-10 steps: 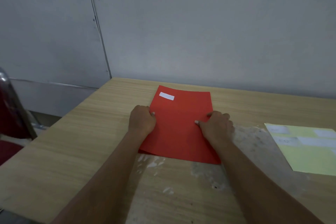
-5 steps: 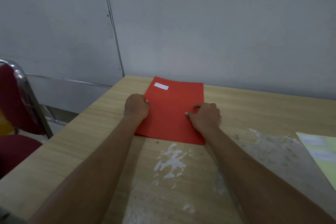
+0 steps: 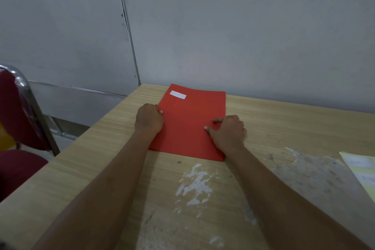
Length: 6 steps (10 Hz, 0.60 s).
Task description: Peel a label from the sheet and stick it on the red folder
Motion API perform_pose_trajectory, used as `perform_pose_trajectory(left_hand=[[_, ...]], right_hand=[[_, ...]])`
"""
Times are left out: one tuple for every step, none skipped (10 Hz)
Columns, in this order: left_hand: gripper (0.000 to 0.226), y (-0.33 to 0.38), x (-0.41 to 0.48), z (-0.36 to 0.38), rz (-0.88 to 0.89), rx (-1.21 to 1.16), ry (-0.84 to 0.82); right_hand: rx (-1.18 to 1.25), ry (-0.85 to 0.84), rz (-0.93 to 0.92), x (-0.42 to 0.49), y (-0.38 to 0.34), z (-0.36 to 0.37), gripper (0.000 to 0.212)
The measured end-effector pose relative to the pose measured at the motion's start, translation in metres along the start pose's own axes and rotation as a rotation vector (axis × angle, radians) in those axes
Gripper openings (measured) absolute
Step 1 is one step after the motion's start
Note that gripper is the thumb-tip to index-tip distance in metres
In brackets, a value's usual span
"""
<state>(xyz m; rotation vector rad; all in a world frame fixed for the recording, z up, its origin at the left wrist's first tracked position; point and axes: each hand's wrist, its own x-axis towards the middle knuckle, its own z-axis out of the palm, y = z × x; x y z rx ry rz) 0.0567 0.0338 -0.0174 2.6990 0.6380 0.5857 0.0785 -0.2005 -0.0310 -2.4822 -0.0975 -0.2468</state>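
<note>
The red folder (image 3: 190,124) lies flat at the far left part of the wooden table (image 3: 284,119), near the wall. A white label (image 3: 178,94) is stuck on its far left corner. My left hand (image 3: 149,119) grips the folder's left edge, thumb on top. My right hand (image 3: 228,133) holds the right edge, thumb and forefinger pressed on the red surface. The yellow-green label sheet (image 3: 363,170) lies at the right border of the view, mostly cut off, apart from both hands.
A grey wall (image 3: 243,26) rises right behind the table. A red chair with a chrome frame (image 3: 22,111) stands left of the table. The tabletop has worn white patches (image 3: 194,184) in front of the folder.
Both hands have slid the folder away from me and leftward toward the wall. The view has shifted left, so the label sheet is now almost out of frame.
</note>
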Motion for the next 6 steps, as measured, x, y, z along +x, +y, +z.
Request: perform_pose_trajectory(left_hand=[[0.034, -0.001, 0.001, 0.000, -0.002, 0.001, 0.001], [0.034, -0.001, 0.001, -0.001, -0.004, -0.004, -0.001], [0.037, 0.001, -0.001, -0.003, -0.004, -0.019, -0.002], [0.040, 0.001, -0.005, -0.009, -0.029, -0.039, -0.005], [0.041, 0.012, -0.015, -0.011, 0.024, 0.000, 0.042], [0.045, 0.040, -0.039, -0.004, 0.180, -0.016, 0.009]], right_hand=[[-0.008, 0.000, -0.011, 0.000, 0.001, 0.001, 0.046], [-0.010, -0.015, -0.009, 0.001, 0.001, 0.002, 0.046], [0.009, -0.023, -0.010, 0.002, 0.002, -0.001, 0.045], [0.083, -0.016, -0.050, 0.001, 0.005, -0.004, 0.041], [0.059, -0.003, -0.126, -0.005, 0.015, -0.010, 0.039], [-0.077, 0.037, -0.231, -0.016, 0.029, -0.021, 0.040]])
